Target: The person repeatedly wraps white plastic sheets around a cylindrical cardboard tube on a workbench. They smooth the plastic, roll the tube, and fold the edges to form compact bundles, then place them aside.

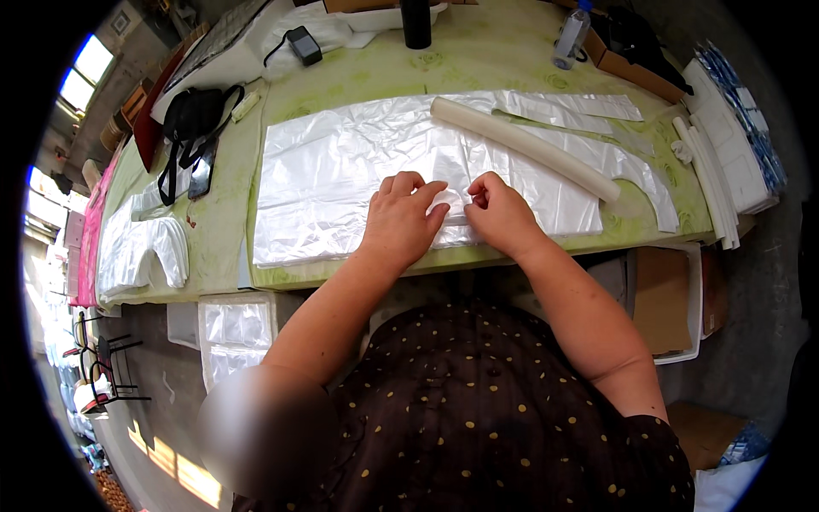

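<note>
A stack of thin, shiny, clear plastic (pixel 316 188) lies flat on the table before me, with strap-like strips cut at its right end. Over its near middle part is my left hand (pixel 401 213), its thumb and forefinger apart with a gap between them. Just to the right, my right hand (pixel 502 213) has its fingers curled in toward the thumb. Whatever may be pinched there is too small or hidden to tell. A long pale roll or tube (pixel 525 147) rests slantwise across the plastic, beyond my right hand.
Folded plastic pieces (pixel 145 252), a black bag (pixel 189 115) and a phone (pixel 201 175) lie to the left. Farther back stand a black cylinder (pixel 416 24), a dark device (pixel 304 46) and a water bottle (pixel 572 36). White tubes (pixel 708 183) lie along the right edge.
</note>
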The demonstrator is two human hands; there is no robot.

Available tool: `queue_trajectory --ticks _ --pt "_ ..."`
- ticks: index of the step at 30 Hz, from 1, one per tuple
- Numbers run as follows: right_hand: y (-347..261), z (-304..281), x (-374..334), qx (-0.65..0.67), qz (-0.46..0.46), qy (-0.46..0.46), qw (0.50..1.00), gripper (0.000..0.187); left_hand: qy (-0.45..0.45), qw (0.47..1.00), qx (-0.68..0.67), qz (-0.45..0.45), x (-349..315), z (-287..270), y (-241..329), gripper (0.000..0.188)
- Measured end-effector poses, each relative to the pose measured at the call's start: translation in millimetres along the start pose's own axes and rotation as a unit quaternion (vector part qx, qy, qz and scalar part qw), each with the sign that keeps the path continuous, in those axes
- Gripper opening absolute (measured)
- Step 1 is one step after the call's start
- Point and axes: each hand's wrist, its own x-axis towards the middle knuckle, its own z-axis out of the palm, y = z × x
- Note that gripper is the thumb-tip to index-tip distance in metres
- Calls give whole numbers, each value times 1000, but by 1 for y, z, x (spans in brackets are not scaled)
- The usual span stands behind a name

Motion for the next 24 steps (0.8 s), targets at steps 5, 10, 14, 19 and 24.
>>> queue_trajectory --ticks 5,10,14,19,24 --pt "-9 -3 0 25 2 -9 1000 26 -77 986 97 112 9 14 -12 61" --pt "3 -2 -8 50 -27 -20 998 24 -133 980 77 126 5 7 -10 74" --pt "0 -16 -59 96 -24 -88 991 23 -183 971 9 154 -22 -11 -2 81" --pt "14 -25 -65 -6 -264 36 964 28 -149 978 -19 147 -28 -11 0 83" --pt "31 -18 -33 -96 -333 21 938 35 -133 981 -15 138 -20 -11 -3 84"
